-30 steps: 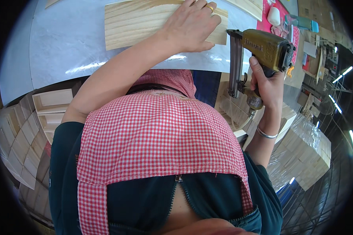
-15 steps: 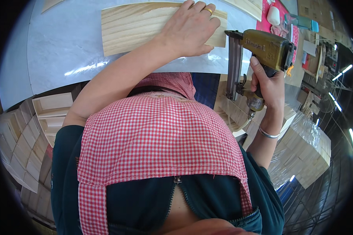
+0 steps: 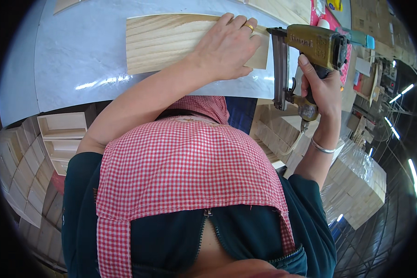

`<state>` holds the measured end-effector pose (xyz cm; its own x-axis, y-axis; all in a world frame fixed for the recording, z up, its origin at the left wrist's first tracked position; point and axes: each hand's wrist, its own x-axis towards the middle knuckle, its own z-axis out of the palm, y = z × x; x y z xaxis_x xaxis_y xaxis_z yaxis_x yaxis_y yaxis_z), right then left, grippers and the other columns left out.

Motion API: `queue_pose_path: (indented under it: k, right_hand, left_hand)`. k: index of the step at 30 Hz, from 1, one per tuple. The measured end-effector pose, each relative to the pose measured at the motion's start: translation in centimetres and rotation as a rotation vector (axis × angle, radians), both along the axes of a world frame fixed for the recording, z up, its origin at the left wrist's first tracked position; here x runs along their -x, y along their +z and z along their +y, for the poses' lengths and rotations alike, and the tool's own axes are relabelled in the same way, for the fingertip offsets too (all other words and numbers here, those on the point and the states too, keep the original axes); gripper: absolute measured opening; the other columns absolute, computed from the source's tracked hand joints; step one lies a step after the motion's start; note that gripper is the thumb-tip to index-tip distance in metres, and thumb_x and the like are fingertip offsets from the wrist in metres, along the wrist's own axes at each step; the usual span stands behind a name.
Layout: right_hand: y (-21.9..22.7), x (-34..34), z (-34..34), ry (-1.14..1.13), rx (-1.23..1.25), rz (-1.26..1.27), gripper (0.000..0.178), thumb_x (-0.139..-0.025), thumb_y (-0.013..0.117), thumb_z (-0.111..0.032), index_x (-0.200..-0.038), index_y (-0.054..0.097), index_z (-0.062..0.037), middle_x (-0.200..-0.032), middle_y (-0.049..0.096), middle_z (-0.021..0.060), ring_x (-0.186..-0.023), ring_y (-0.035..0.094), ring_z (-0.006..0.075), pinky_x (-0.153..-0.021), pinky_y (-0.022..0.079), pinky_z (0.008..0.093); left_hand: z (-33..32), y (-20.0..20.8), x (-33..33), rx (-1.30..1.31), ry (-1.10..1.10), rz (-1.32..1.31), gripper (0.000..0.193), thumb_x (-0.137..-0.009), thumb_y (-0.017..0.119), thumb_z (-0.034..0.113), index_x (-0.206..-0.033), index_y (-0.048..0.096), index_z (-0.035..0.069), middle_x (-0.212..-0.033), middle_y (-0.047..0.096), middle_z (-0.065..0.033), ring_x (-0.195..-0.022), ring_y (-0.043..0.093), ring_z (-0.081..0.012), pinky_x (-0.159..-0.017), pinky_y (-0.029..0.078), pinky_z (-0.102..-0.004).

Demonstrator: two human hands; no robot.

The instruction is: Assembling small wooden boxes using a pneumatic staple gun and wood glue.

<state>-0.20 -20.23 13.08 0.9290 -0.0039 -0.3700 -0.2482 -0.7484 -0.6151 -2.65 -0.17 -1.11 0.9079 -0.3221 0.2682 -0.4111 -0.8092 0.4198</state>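
Observation:
A pale wooden board [image 3: 164,44], perhaps one face of a box, lies on the grey-white tabletop before me. My left hand [image 3: 229,48], with a ring on one finger, spans the board's right part: fingertips over the far edge, thumb by the near edge. In my right hand [image 3: 324,88] is a gold-and-black nail gun [image 3: 310,41], gripped by its handle. Its nose sits at the far right corner of the board; whether it touches cannot be made out. Its magazine points back toward me, past the table's near edge.
Light wooden boxes [image 3: 62,127] stand stacked at the lower left. Plastic-wrapped wood pieces [image 3: 356,180] are piled at the right. More wood panels [image 3: 287,9] lie at the table's far side, near a pink cloth and a teal object [image 3: 359,39].
The nail gun's nose has shifted from about the middle of the board's right edge to its far corner. The whole view has tilted slightly, and my left hand stays on the board.

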Motion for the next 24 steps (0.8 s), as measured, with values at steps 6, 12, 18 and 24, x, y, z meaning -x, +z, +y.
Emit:
queue_pose_path:
  k: [6, 12, 18, 24]
  right_hand:
    - [0.2, -0.7, 0.2, -0.005, 0.024, 0.04, 0.028, -0.094, 0.076, -0.026, -0.093, 0.068, 0.0001, -0.053, 0.055, 0.0013, -0.039, 0.047, 0.0092, -0.039, 0.036, 0.0228]
    - [0.3, -0.8, 0.4, 0.039, 0.009, 0.037, 0.028, -0.093, 0.076, -0.026, -0.095, 0.068, 0.0003, -0.054, 0.056, 0.0016, -0.04, 0.047, 0.0092, -0.039, 0.037, 0.0226]
    - [0.7, 1.3, -0.4, 0.002, -0.031, -0.044, 0.025, -0.092, 0.077, -0.022, -0.097, 0.066, 0.0005, -0.058, 0.058, 0.0024, -0.041, 0.047, 0.0093, -0.039, 0.038, 0.0226]
    - [1.5, 5.5, -0.9, -0.018, -0.05, -0.057, 0.022, -0.093, 0.076, -0.019, -0.095, 0.067, 0.0, -0.058, 0.056, 0.0013, -0.043, 0.047, 0.009, -0.04, 0.038, 0.0223]
  left_hand:
    - [0.0, 0.1, -0.1, 0.009, -0.003, -0.005, 0.042, -0.072, 0.085, 0.036, -0.103, 0.069, 0.011, -0.138, 0.056, -0.0134, -0.123, 0.053, -0.027, -0.11, 0.036, -0.0396]
    - [0.3, -0.1, 0.2, 0.038, -0.015, 0.003, 0.046, -0.073, 0.085, 0.036, -0.107, 0.068, 0.01, -0.141, 0.055, -0.0139, -0.131, 0.05, -0.0289, -0.116, 0.032, -0.0418]
    - [9.2, 6.4, 2.7, -0.221, -0.079, 0.283, 0.061, -0.075, 0.085, 0.037, -0.113, 0.058, -0.003, -0.141, 0.049, -0.0301, -0.143, 0.036, -0.044, -0.122, 0.022, -0.0614]
    - [15.4, 4.9, 5.9, -0.157, -0.01, 0.217, 0.054, -0.068, 0.084, 0.023, -0.109, 0.056, 0.002, -0.129, 0.052, -0.0239, -0.121, 0.049, -0.0386, -0.108, 0.037, -0.0447]
